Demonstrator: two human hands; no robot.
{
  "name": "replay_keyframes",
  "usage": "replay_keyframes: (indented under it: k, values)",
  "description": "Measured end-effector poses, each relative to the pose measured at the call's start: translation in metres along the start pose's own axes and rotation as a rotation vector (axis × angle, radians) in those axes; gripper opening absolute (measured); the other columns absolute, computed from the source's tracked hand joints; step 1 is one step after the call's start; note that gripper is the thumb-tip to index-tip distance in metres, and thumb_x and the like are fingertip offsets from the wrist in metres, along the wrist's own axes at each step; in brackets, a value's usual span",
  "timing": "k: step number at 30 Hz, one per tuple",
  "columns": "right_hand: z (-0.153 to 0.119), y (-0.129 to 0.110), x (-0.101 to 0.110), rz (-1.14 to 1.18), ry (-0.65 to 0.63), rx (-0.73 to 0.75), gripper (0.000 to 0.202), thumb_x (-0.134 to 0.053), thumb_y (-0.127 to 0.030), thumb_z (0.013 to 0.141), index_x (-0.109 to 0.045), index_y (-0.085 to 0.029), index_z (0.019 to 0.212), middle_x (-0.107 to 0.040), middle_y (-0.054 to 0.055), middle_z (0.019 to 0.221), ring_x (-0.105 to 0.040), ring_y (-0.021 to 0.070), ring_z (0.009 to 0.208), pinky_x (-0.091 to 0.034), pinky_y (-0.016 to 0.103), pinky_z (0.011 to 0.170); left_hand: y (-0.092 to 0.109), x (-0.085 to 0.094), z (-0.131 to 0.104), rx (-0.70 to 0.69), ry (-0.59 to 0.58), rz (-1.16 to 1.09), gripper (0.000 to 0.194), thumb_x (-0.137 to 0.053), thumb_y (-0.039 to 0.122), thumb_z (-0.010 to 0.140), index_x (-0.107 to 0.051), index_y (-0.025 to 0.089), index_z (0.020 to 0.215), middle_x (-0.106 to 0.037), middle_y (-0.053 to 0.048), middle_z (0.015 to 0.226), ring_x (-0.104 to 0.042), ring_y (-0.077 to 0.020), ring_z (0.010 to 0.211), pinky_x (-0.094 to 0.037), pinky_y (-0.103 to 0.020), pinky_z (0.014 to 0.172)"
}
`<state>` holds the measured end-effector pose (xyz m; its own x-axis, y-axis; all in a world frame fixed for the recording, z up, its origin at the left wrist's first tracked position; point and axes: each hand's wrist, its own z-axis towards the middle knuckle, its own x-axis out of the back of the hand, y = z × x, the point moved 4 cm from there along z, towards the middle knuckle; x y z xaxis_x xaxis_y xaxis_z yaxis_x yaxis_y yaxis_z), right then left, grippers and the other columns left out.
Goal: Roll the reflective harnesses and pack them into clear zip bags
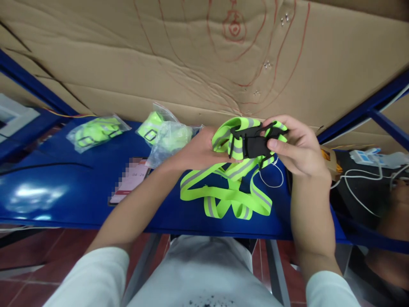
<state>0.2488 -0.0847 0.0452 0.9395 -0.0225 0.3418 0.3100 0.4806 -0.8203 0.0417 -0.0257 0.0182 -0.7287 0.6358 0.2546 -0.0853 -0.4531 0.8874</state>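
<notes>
One yellow-green reflective harness (234, 195) with a grey stripe was found at the centre, its upper part raised in two hands and its lower loops hanging over or lying on the blue tabletop (105, 196); which of the two could not be told. One black buckle (255, 146) was at the top of the harness, with several smaller black fittings about it, too overlapped to count. The fingers of the left hand (203, 149) were grasping the gathered webbing on the buckle's left; those of the right hand (300, 149) were pinching the buckle's right end, thumb in front. One thin white loop (271, 186) showed just beside the harness. One phone (132, 181), partly pixelated, lay near the left forearm. Clear bags with yellow-green contents stood in two places: one bag (97, 132) at far left, and a cluster (169, 136) behind the left hand, of apparently two overlapping bags. One black cable (47, 167) ran along the left. One cardboard panel (179, 55) with red line drawings rose behind.
</notes>
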Motion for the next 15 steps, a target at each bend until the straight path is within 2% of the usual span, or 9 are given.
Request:
replay_keyframes:
  k: [5,10,12,15]
  values:
    - [0.0,0.0,0.006,-0.045,0.029,0.016,0.039,-0.079,-0.054,0.084,-0.071,-0.033,0.115,-0.077,0.003,0.111,-0.075,0.0254,0.101,-0.065,0.042,0.084,-0.004,0.014,-0.002,0.081,-0.152,0.089,0.034,-0.091,0.041,0.072,-0.079,0.019,0.095,-0.075,-0.001,0.085,-0.069,-0.0242,0.08,-0.056,-0.034,0.081]
    - [-0.002,-0.014,0.006,-0.094,0.125,0.089,0.031,-0.078,-0.048,0.087,-0.071,-0.035,0.114,-0.076,0.001,0.11,-0.073,0.0264,0.105,-0.062,0.045,0.095,0.007,0.02,-0.004,0.114,-0.214,0.096,0.036,-0.089,0.042,0.074,-0.08,0.02,0.101,-0.078,-0.004,0.092,-0.071,-0.022,0.077,-0.056,-0.031,0.073]
    - [-0.003,-0.019,0.004,-0.132,0.139,0.101,0.029,-0.078,-0.048,0.088,-0.072,-0.035,0.114,-0.077,0.002,0.11,-0.073,0.0262,0.105,-0.062,0.044,0.096,0.009,0.02,-0.005,0.123,-0.191,0.09,0.035,-0.089,0.045,0.074,-0.081,0.02,0.099,-0.079,-0.004,0.091,-0.073,-0.0225,0.077,-0.057,-0.031,0.071]
    - [-0.004,-0.023,0.0,-0.186,0.163,0.135,0.027,-0.078,-0.045,0.089,-0.073,-0.032,0.113,-0.076,0.002,0.11,-0.073,0.0259,0.105,-0.06,0.045,0.099,0.006,0.018,-0.005,0.146,-0.084,0.091,0.032,-0.085,0.05,0.078,-0.081,0.019,0.084,-0.078,-0.004,0.081,-0.073,-0.0239,0.076,-0.059,-0.034,0.074]
